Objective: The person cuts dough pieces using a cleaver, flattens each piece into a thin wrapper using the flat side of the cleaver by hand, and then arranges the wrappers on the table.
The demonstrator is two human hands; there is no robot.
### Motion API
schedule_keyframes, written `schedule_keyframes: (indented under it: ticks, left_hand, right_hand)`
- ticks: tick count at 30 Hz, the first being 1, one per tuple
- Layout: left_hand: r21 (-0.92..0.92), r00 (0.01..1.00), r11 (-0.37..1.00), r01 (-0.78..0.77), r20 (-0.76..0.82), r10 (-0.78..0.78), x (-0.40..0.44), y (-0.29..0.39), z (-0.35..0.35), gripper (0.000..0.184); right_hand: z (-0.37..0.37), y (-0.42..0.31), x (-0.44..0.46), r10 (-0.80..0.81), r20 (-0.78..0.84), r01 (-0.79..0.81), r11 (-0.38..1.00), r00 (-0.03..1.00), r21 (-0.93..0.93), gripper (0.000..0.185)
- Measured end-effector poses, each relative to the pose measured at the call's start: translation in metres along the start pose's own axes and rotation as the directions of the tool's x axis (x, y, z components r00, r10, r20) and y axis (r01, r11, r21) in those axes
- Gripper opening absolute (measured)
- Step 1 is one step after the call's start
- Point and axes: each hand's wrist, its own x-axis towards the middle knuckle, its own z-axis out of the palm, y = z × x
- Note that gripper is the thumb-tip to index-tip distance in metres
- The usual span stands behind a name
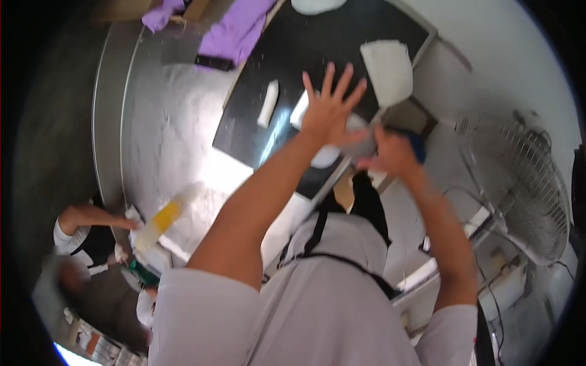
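My left hand [329, 113] is spread wide, palm down, above a black work surface [244, 131]. Just right of it is my right hand [394, 151], blurred by motion, thumb and forefinger apart. A smeared grey-white thing [359, 145] shows between the two hands; whether either touches it is unclear. Partly under my left hand lies a white piece [299, 111]. Below it is a rounded white piece [325, 157], and to the left a narrow white strip [267, 104]. A broad flat white sheet [389, 70] overhangs the surface's right edge. Another white piece [317, 5] is at the top.
Left of the black surface stretches a metal table [165, 104] with a purple cloth [235, 33] and a dark flat object [215, 63]. A large fan [519, 189] stands at right. Another person's arm [91, 216] is at lower left, near a yellow-and-clear container [160, 222].
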Motion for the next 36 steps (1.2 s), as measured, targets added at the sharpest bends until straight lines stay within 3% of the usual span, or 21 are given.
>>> schedule_keyframes:
  ticks: [1, 4, 8, 10, 11, 12, 15, 18, 20, 21, 23, 24, 26, 27, 29, 30, 31, 32, 34, 35, 36]
  left_hand:
    - [0.087, 0.996, 0.994, 0.070, 0.042, -0.073, 0.008, 0.003, -0.008, 0.113]
    - [0.060, 0.992, 0.991, 0.121, -0.040, -0.119, 0.023, -0.012, -0.009, 0.114]
    - [0.078, 0.985, 0.997, -0.020, 0.172, 0.007, -0.008, 0.009, -0.011, 0.118]
    - [-0.013, 0.989, 0.998, -0.061, 0.134, 0.062, 0.006, 0.004, 0.001, 0.116]
    - [0.005, 0.998, 0.999, -0.052, 0.030, 0.052, 0.016, -0.002, 0.002, 0.115]
    - [0.011, 0.997, 0.999, -0.049, -0.053, 0.049, 0.017, -0.001, 0.002, 0.114]
    - [0.114, 0.997, 0.991, -0.072, -0.020, 0.075, 0.046, -0.006, -0.010, 0.114]
    - [0.024, 0.974, 0.974, -0.224, 0.046, 0.223, -0.007, -0.025, -0.005, 0.112]
    - [0.021, 0.936, 0.953, -0.301, 0.201, 0.291, -0.010, -0.021, -0.011, 0.108]
    - [0.029, 0.939, 0.956, -0.293, 0.196, 0.282, 0.009, -0.031, -0.011, 0.108]
    - [0.076, 0.922, 0.919, -0.386, 0.007, 0.386, 0.020, -0.029, -0.009, 0.106]
    - [0.175, 0.938, 0.922, -0.345, 0.037, 0.344, 0.031, -0.024, -0.021, 0.100]
    - [0.136, 0.923, 0.932, -0.335, -0.149, 0.354, 0.058, -0.041, -0.016, 0.096]
    - [0.148, 0.916, 0.927, -0.346, -0.163, 0.368, 0.063, -0.042, -0.024, 0.096]
    - [0.136, 0.903, 0.956, -0.260, -0.318, 0.291, 0.052, -0.041, -0.028, 0.090]
    - [0.133, 0.908, 0.959, -0.251, -0.312, 0.281, 0.035, -0.043, -0.033, 0.090]
    - [0.084, 0.896, 0.896, -0.435, -0.052, 0.440, 0.015, -0.046, -0.043, 0.087]
    - [-0.008, 0.790, 0.807, -0.590, 0.199, 0.580, 0.001, -0.046, -0.053, 0.084]
    - [0.007, 0.649, 0.672, -0.740, 0.270, 0.712, -0.028, -0.040, -0.055, 0.075]
    - [0.048, 0.672, 0.704, -0.709, 0.349, 0.653, -0.034, -0.035, -0.050, 0.070]
    - [0.091, 0.690, 0.730, -0.677, 0.423, 0.588, -0.037, -0.027, -0.045, 0.066]
  right_hand:
    - [-0.008, -0.002, 0.006, 0.010, 0.023, -0.010, 1.000, 1.000, 0.013, 0.096]
    - [-0.040, -0.003, 0.029, -0.021, 0.065, 0.024, 0.999, 0.998, -0.044, 0.098]
    - [0.005, -0.008, -0.009, 0.019, 0.075, -0.026, 0.995, 0.997, 0.096, 0.099]
    - [0.016, 0.001, -0.010, 0.002, -0.061, 0.003, 0.997, 0.998, 0.079, 0.099]
    - [0.011, 0.012, -0.003, -0.093, -0.166, 0.096, 0.995, 0.982, 0.010, 0.101]
    - [-0.014, 0.007, 0.005, 0.030, -0.009, -0.028, 0.987, 0.999, 0.157, 0.102]
    - [-0.039, 0.006, 0.018, 0.007, -0.058, -0.001, 0.995, 0.998, 0.097, 0.098]
    - [0.019, -0.027, -0.017, 0.049, -0.021, -0.045, 0.987, 0.999, 0.153, 0.090]
    - [0.050, -0.034, -0.023, 0.055, -0.254, -0.008, 0.983, 0.966, 0.181, 0.086]
    - [0.042, -0.028, -0.006, 0.043, -0.256, 0.003, 0.984, 0.966, 0.177, 0.086]
    - [0.019, -0.029, -0.006, 0.125, -0.139, -0.100, 0.980, 0.982, 0.173, 0.083]
    - [0.000, -0.030, 0.002, 0.181, -0.065, -0.162, 0.959, 0.981, 0.232, 0.073]
    - [-0.020, -0.027, 0.021, 0.168, -0.235, -0.133, 0.979, 0.957, 0.155, 0.055]
    - [-0.030, -0.027, 0.031, 0.167, -0.257, -0.132, 0.980, 0.952, 0.149, 0.055]
    - [-0.038, -0.030, 0.039, 0.195, -0.491, -0.047, 0.954, 0.849, 0.297, 0.044]
    - [-0.030, -0.029, 0.033, 0.191, -0.481, -0.044, 0.953, 0.856, 0.299, 0.044]
    - [-0.021, -0.022, 0.029, 0.216, -0.470, -0.011, 0.916, 0.856, 0.402, 0.042]
    - [-0.007, -0.018, 0.018, 0.156, -0.464, 0.064, 0.903, 0.872, 0.424, 0.043]
    - [0.036, -0.022, -0.013, 0.040, -0.423, 0.211, 0.822, 0.905, 0.528, 0.053]
    - [0.052, -0.039, -0.036, 0.209, -0.185, -0.039, 0.757, 0.960, 0.652, 0.058]
    - [0.078, -0.046, -0.051, 0.205, -0.246, 0.003, 0.761, 0.947, 0.648, 0.057]
